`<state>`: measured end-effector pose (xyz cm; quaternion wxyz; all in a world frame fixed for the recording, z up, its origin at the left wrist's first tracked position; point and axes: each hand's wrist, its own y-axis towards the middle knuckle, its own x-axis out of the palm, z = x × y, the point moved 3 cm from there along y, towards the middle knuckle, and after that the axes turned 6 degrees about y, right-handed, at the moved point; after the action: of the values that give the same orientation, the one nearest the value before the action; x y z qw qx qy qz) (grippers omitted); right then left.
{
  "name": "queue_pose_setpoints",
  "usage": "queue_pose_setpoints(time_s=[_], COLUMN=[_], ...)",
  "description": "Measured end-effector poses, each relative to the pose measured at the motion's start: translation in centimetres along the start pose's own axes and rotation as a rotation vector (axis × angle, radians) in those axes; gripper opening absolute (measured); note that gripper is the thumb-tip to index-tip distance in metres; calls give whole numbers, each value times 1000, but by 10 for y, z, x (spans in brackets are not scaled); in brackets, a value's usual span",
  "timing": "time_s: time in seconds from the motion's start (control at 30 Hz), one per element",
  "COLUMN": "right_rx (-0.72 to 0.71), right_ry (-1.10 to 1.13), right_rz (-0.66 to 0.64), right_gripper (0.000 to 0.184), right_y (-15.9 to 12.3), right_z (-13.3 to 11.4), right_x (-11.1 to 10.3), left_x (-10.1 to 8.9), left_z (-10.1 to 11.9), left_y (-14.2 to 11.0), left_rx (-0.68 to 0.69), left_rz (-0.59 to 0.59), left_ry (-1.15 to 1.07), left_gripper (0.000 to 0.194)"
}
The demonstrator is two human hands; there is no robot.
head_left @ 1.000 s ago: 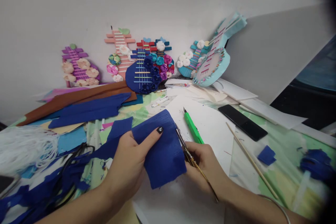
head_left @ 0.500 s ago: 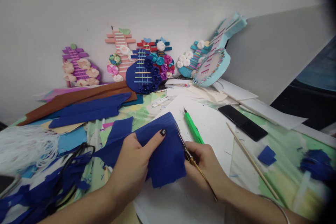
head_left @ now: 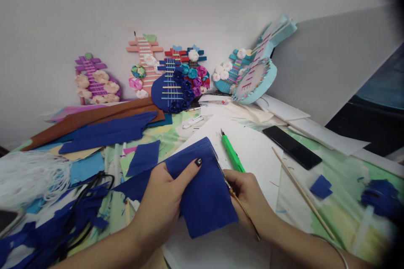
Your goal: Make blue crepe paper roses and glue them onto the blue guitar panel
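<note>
A folded piece of dark blue crepe paper [head_left: 206, 199] is pinched in my left hand [head_left: 168, 193], the thumb pressed on top and the fingers mostly hidden beneath. Closed around a pair of scissors [head_left: 232, 192] with gold-coloured handles is my right hand [head_left: 252, 201]. The scissors appear edge-on, their blades lying along the right edge of the blue paper. Under both hands lies a white sheet [head_left: 260, 155]. A green craft knife [head_left: 232, 151] rests on it, just beyond my right hand.
A black phone [head_left: 292, 147] and a thin wooden stick [head_left: 303, 191] lie at the right. Blue scraps [head_left: 143, 157] and a heap of white cord [head_left: 31, 180] cover the left side. Several decorated guitar shapes, including a blue one [head_left: 167, 92], lean along the back wall.
The blue paper's lower flap has swung down and right, showing more of its face. My left hand has shifted slightly right. The scissors stay at the paper's right edge.
</note>
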<state>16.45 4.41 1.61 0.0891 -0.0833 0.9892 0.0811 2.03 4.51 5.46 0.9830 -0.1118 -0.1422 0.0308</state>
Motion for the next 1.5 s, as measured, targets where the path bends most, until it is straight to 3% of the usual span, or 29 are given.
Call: queue_pose_setpoints(time_s=[0.9,1.17,1.5], right_rx=[48,60,27], right_ry=[-35,24,-59], right_rz=[-3,-34,-6], right_gripper=[27,29,31], right_y=[0,-2,1], right_z=[1,5,6], right_x=[1,2,-1], left_x=[0,-2,-3], left_z=[1,-2,-4], left_y=[0,0,2], left_rx=[20,37,45], left_rz=[5,-46,-41], left_ry=[-66,39,80], left_gripper=[69,66,61])
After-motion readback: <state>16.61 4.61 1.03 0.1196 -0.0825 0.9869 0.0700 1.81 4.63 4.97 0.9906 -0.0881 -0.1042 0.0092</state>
